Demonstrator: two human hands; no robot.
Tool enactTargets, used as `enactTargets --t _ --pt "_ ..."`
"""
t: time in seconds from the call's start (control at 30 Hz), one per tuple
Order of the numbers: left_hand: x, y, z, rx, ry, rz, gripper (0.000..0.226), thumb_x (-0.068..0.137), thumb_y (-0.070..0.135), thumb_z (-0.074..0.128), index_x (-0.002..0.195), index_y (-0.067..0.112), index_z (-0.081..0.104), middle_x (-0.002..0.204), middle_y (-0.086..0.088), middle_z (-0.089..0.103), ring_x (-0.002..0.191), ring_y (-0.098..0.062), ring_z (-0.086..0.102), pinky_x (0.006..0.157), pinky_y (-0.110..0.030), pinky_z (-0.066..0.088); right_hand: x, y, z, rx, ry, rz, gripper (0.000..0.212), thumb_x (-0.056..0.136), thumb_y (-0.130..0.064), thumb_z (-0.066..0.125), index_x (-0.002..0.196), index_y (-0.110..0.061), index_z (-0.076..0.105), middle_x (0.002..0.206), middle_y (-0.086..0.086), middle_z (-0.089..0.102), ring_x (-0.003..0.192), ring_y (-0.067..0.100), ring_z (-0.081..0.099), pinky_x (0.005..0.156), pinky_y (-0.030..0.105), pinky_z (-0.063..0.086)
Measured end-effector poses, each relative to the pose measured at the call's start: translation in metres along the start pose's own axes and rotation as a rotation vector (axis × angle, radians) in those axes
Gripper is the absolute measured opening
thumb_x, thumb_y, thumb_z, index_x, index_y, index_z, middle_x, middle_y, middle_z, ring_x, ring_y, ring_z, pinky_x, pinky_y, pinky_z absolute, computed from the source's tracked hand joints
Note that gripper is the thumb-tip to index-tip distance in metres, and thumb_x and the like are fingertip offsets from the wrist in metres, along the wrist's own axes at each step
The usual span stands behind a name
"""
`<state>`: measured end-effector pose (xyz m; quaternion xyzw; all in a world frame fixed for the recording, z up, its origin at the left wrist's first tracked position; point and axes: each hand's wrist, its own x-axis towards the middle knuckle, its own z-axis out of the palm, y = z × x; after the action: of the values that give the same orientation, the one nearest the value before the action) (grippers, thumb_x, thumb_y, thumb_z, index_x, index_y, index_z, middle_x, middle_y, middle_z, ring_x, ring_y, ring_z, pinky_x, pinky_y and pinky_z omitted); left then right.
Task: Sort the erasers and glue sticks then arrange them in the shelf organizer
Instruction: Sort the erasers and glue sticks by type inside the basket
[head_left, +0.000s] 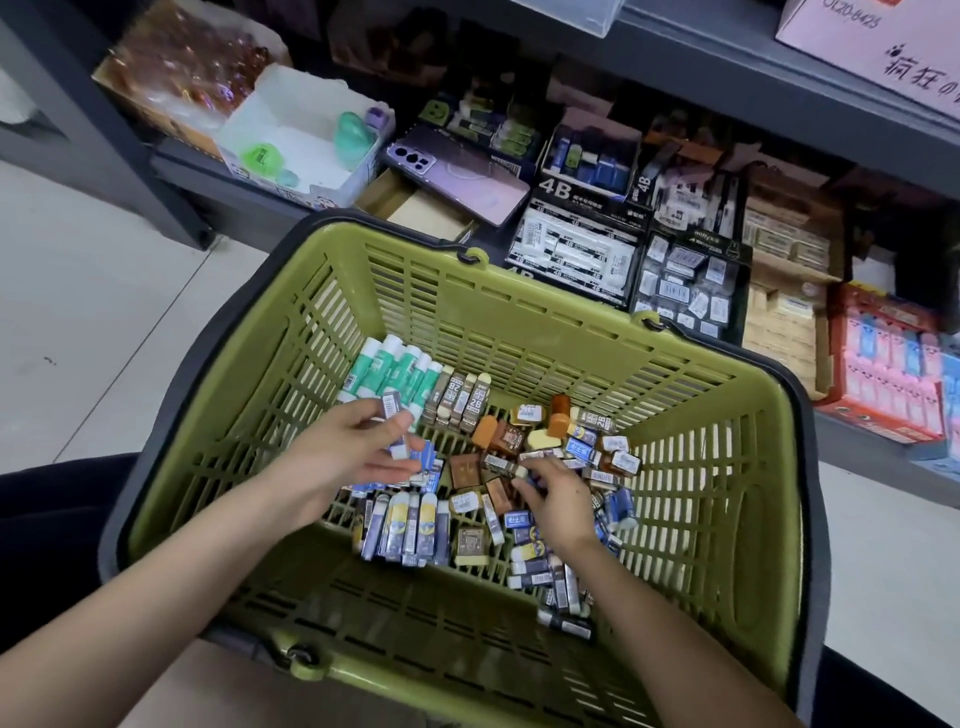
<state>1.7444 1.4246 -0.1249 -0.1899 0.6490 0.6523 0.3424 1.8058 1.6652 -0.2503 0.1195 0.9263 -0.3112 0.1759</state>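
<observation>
A green plastic basket (519, 291) in front of me holds many small wrapped erasers (576, 452) in blue, brown and white. Several green-and-white glue sticks (395, 369) lie in a row at its far left, next to brown 2B erasers (460, 397). My left hand (358, 447) hovers over the basket and pinches a blue-and-white eraser (393, 415) between thumb and fingers. My right hand (558, 499) is down in the loose pile with its fingers curled on an eraser; which one it holds is hidden.
Behind the basket a low grey shelf (857, 431) carries open boxes of erasers (576, 249), a purple phone (457, 174), and a white box (301, 135) with green sharpeners. A red-and-pink box (883, 374) stands at right. Pale floor tiles (78, 312) lie to the left.
</observation>
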Motion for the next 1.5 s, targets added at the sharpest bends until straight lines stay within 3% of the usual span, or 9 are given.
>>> enactTargets --t 0.2,0.33,0.43,0.5,0.63,0.97,1.13,1.33,1.5 --pt "0.006 0.001 0.013 -0.119 0.05 -0.048 0.006 0.09 0.016 0.06 0.089 0.011 0.055 0.09 -0.015 0.072 0.074 -0.023 0.071 0.06 -0.026 0.058 -0.001 -0.001 -0.005 0.193 -0.018 0.186 0.032 0.094 -0.018 0.057 0.124 -0.01 0.06 0.109 0.008 0.066 0.088 0.019 0.061 0.074 0.025 0.047" --pt "0.006 0.0 0.016 -0.067 0.05 -0.068 0.009 0.093 0.015 0.056 0.094 0.007 0.051 0.089 -0.015 0.068 0.077 -0.021 0.066 0.062 -0.028 0.058 -0.009 -0.005 -0.022 0.307 -0.03 0.283 0.013 0.095 -0.015 0.056 0.099 -0.007 0.065 0.083 0.004 0.064 0.056 0.016 0.055 0.05 0.026 0.048" --pt "0.003 0.003 0.017 -0.077 0.028 -0.08 0.032 0.095 0.014 0.053 0.125 0.009 0.044 0.103 -0.022 0.065 0.085 -0.022 0.061 0.067 -0.03 0.055 -0.011 -0.037 -0.041 0.795 -0.105 0.365 0.027 0.09 -0.009 0.062 0.113 0.006 0.063 0.111 0.009 0.063 0.058 0.019 0.056 0.054 0.025 0.053" --pt "0.0 0.006 0.017 -0.01 -0.006 -0.033 0.023 0.095 0.014 0.053 0.116 0.005 0.05 0.103 -0.023 0.064 0.082 -0.019 0.06 0.067 -0.027 0.055 -0.015 -0.063 -0.054 0.956 -0.258 0.322 0.025 0.087 -0.008 0.065 0.107 0.006 0.066 0.118 0.014 0.061 0.064 0.021 0.057 0.057 0.024 0.054" --pt "-0.006 0.011 0.016 0.102 -0.055 0.11 0.021 0.094 0.015 0.054 0.103 -0.003 0.055 0.085 -0.006 0.06 0.076 -0.015 0.059 0.059 -0.022 0.051 -0.023 -0.096 -0.07 0.846 -0.475 0.194 0.035 0.084 -0.01 0.067 0.113 0.01 0.061 0.112 0.017 0.061 0.069 0.018 0.056 0.056 0.024 0.051" --pt "-0.019 0.021 0.006 0.11 -0.154 0.18 0.024 0.09 0.016 0.06 0.101 -0.005 0.057 0.074 -0.006 0.067 0.071 -0.02 0.066 0.055 -0.023 0.051 -0.023 -0.116 -0.091 0.719 -0.604 0.111 0.019 0.084 -0.007 0.066 0.095 0.008 0.063 0.079 0.022 0.05 0.062 0.017 0.043 0.052 0.02 0.049" --pt "-0.022 0.023 0.003 0.205 -0.208 0.163 0.014 0.09 0.015 0.06 0.08 0.008 0.053 0.061 0.0 0.065 0.064 -0.018 0.066 0.052 -0.022 0.051 -0.02 -0.12 -0.096 0.66 -0.63 0.11 0.017 0.088 -0.004 0.062 0.1 0.008 0.061 0.071 0.007 0.052 0.051 0.007 0.044 0.052 0.021 0.046" --pt "-0.019 0.021 0.005 -0.102 -0.143 0.001 0.022 0.088 0.007 0.061 0.106 -0.005 0.054 0.077 -0.014 0.069 0.06 -0.016 0.063 0.055 -0.022 0.054 -0.021 -0.123 -0.093 1.055 -0.561 0.205 0.024 0.083 -0.001 0.061 0.106 0.003 0.063 0.096 0.017 0.068 0.075 0.021 0.068 0.057 0.027 0.057" --pt "-0.014 0.018 0.006 -0.071 -0.127 0.08 0.013 0.088 0.003 0.059 0.1 -0.001 0.059 0.088 -0.019 0.063 0.069 -0.016 0.06 0.061 -0.021 0.054 -0.023 -0.12 -0.081 1.337 -0.582 0.261 0.025 0.084 -0.007 0.055 0.1 -0.004 0.073 0.096 0.013 0.069 0.077 0.027 0.068 0.066 0.044 0.058"
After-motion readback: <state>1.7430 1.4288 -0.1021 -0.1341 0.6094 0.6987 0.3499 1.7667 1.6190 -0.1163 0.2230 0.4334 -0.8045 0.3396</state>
